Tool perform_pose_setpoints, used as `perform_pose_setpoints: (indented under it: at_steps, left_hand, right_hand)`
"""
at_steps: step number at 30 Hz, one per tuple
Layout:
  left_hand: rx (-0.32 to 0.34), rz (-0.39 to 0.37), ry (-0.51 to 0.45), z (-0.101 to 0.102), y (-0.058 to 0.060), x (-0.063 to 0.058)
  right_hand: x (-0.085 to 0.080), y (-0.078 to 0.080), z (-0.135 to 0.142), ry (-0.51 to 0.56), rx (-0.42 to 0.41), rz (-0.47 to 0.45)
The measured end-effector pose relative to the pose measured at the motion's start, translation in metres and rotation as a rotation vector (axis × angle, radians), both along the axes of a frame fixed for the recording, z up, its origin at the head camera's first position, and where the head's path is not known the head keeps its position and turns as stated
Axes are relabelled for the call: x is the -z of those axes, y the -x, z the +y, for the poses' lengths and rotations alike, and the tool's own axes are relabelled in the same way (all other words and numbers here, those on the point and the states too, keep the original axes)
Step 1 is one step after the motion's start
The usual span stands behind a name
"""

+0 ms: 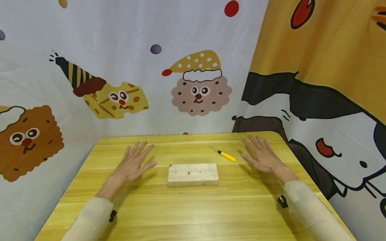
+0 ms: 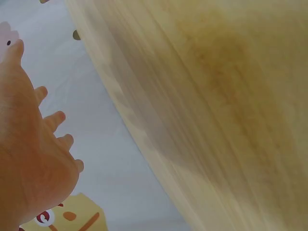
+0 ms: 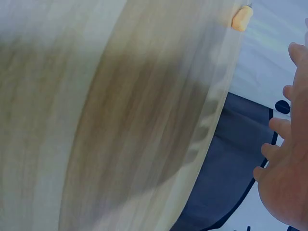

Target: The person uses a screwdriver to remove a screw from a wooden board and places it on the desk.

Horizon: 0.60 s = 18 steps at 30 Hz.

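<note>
A pale wooden block (image 1: 193, 174) with several small holes or dark spots on top lies flat near the middle of the table. Behind it and a little to the right rests a screwdriver (image 1: 227, 156) with a yellow handle, its metal tip pointing to the far left. My left hand (image 1: 134, 164) hovers over the table left of the block, fingers spread and holding nothing. On the other side my right hand (image 1: 261, 155) is held out the same way, fingers spread, nearest to the screwdriver. In the right wrist view the screwdriver's yellow handle (image 3: 242, 18) shows at the table's edge.
The table (image 1: 193, 214) has a yellow wood-grain top with rounded far corners. Close behind it hangs a white curtain (image 1: 129, 67) with cartoon prints, and a yellow-and-black printed curtain (image 1: 331, 83) runs along the right. Light sleeves cover both forearms.
</note>
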<state>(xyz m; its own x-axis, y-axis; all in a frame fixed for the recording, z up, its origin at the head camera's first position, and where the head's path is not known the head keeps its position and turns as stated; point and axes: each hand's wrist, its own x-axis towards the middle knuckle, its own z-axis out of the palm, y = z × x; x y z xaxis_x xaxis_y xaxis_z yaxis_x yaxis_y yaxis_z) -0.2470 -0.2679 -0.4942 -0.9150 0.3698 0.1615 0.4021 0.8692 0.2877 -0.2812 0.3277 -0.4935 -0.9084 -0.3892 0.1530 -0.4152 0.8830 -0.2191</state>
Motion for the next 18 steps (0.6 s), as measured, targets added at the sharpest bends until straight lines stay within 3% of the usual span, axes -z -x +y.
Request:
perform_pose_setpoints:
  at_steps: [7,18]
  left_hand:
    - [0.042,-0.070,-0.054,0.011,-0.004,0.002]
    - [0.175,-0.175,-0.137,0.045,-0.016,-0.006]
  right_hand:
    - [0.002,0.000,-0.006,0.002,-0.016,0.002]
    - [0.006,0.000,-0.024,0.050,-0.060,-0.046]
